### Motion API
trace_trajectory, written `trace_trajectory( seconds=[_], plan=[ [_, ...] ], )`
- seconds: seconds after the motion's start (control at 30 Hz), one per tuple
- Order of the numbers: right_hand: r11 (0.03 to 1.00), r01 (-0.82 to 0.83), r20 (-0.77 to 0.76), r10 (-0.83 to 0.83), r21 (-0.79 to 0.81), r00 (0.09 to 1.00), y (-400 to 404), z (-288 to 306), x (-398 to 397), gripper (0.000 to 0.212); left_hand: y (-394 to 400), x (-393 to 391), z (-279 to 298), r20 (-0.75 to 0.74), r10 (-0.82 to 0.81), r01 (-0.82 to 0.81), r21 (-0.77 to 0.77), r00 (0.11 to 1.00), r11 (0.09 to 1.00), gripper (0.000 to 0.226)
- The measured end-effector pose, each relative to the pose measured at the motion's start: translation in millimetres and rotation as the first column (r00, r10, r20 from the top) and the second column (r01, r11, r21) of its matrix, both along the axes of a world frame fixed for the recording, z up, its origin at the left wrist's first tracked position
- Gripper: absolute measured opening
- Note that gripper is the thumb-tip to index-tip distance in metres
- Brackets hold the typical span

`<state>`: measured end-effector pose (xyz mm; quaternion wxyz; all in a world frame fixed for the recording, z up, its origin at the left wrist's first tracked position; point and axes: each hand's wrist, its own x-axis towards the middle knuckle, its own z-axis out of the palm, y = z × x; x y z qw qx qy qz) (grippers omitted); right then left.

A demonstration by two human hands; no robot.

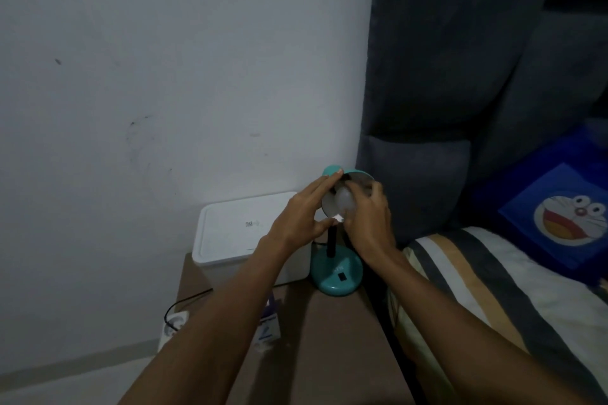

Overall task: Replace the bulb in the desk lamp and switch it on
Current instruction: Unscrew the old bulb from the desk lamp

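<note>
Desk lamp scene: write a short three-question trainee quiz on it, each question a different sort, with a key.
1. True or false: the bulb in the lamp shade is lit.
2. Multiple choice: what does the left hand steady? A) the lamp base B) the rim of the lamp shade C) the white box
3. Fill in: the right hand has its fingers on the ____.

Key:
1. False; the bulb looks dull and the room is dim.
2. B; the fingers rest on the shade's rim.
3. Bulb; whether it is going in or coming out cannot be told.
</note>
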<state>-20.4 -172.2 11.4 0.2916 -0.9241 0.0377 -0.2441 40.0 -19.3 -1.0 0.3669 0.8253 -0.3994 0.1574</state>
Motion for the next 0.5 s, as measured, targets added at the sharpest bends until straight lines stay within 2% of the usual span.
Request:
trace_trajectory(
  seconds=[0.1, 0.17, 0.27, 0.37, 0.5],
  plan=[
    [0.998, -0.024, 0.041, 0.022, 0.051, 0.999, 0.6, -5.6, -4.4, 0.07, -0.6, 1.9, -1.8, -0.007, 0.001, -0.001, 0.009, 1.0, 1.0, 0.097],
    [0.988, 0.026, 0.005, -0.027, 0.153, 1.0, 1.1, -4.3, -3.6, 0.063, -1.5, 2.9, -3.3, -0.007, -0.001, 0.001, 0.008, 1.0, 1.0, 0.097],
    [0.994, 0.052, -0.024, -0.05, 0.1, 0.998, 0.4, 1.0, 0.1, 0.049, -1.6, 1.3, -2.7, -0.002, 0.0, 0.0, -0.001, 1.0, 1.0, 0.096],
    [1.0, -0.001, 0.009, 0.001, 0.018, 1.0, 1.1, 3.4, -1.8, 0.06, -1.2, 0.8, -1.6, 0.004, 0.007, -0.007, -0.008, 1.0, 1.0, 0.095],
    [0.985, 0.049, -0.012, -0.048, 0.164, 0.999, 5.9, 3.2, -2.0, 0.065, -2.7, 1.7, -3.2, 0.006, 0.008, -0.007, -0.015, 1.0, 1.0, 0.09]
  ],
)
